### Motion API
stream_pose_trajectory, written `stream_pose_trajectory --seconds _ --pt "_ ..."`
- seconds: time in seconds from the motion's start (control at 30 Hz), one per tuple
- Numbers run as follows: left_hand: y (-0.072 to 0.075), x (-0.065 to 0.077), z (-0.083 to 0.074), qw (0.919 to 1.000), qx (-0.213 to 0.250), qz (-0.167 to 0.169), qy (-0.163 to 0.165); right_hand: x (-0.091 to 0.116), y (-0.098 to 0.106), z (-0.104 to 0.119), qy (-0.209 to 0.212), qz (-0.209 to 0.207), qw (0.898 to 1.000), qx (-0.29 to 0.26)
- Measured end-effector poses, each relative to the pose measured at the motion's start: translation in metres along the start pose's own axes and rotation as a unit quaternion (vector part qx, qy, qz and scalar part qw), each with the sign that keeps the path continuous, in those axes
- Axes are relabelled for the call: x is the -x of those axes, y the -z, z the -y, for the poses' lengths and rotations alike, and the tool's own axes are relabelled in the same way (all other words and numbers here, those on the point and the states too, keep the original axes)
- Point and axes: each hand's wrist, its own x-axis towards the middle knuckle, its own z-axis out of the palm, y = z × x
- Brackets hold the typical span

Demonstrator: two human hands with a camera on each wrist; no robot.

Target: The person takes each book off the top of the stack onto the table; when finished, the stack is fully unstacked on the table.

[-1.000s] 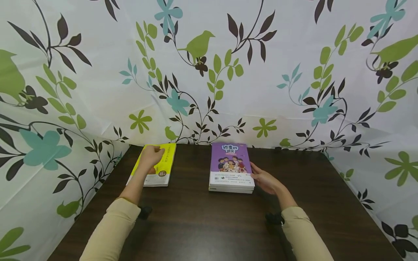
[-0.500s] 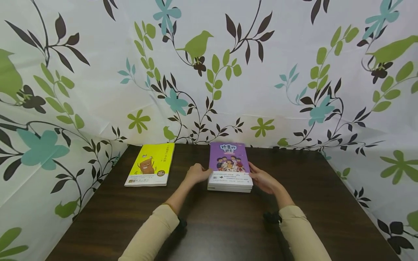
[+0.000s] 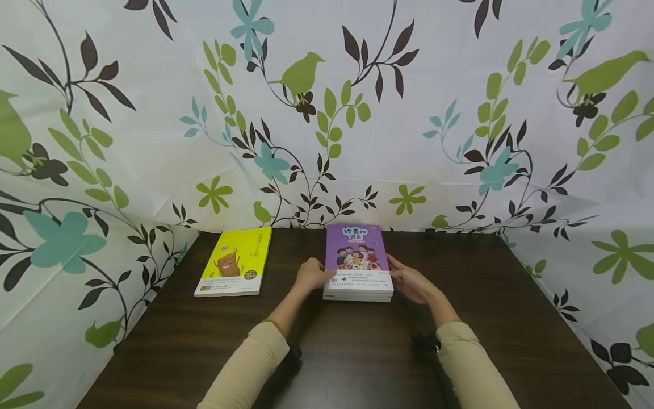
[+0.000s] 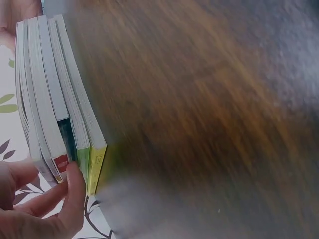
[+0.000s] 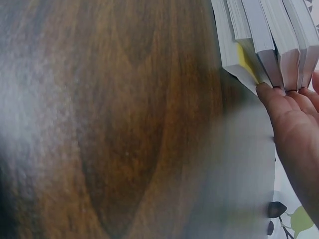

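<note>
A stack of several books [image 3: 357,296] lies toward the back of the dark table, a purple book [image 3: 356,247] with a white lower band on top. My left hand [image 3: 313,275] grips the stack's left side, thumb on the top cover. In the left wrist view its fingers [image 4: 75,194] bend against the spines, where yellow, green and red show. My right hand [image 3: 411,284] holds the opposite side. The right wrist view shows its fingertips [image 5: 264,90] against the stacked books' edges [image 5: 269,40], with the thumb mostly out of frame.
A yellow book [image 3: 235,258] with a brown cartoon figure lies to the left of the stack, apart from it. The dark wooden table [image 3: 352,363] meets a patterned cloth [image 3: 357,130] at the back and sides.
My left hand has moved right, from over the yellow book to the stack's left side. My right hand stays at the right side. The head view has shifted slightly.
</note>
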Motion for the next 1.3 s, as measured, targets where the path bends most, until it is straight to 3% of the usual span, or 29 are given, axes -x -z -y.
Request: stream_pose_trajectory --seconds 0.13,0.33,0.53,0.67,1.0,1.3 --pt "0.004 0.000 0.001 0.9997 0.010 -0.017 0.016 -0.001 0.001 -0.001 0.009 0.010 1.000 0.011" --pt "0.013 -0.002 0.011 0.9957 0.082 -0.023 0.036 -0.003 0.004 -0.002 0.006 -0.007 0.998 0.059" --pt "0.032 -0.006 0.024 0.9752 0.206 0.010 0.080 -0.005 0.005 -0.004 -0.003 -0.002 0.999 0.043" --pt "0.054 -0.002 0.027 0.9629 0.250 0.025 0.098 -0.006 0.004 -0.005 -0.008 -0.009 0.999 0.041" --pt "0.096 0.007 0.052 0.9591 0.261 0.016 0.108 -0.002 0.005 -0.006 -0.007 -0.017 0.999 0.044" --pt "0.109 0.013 0.077 0.9552 0.239 0.008 0.175 -0.001 0.006 -0.006 0.011 -0.024 0.999 0.048"
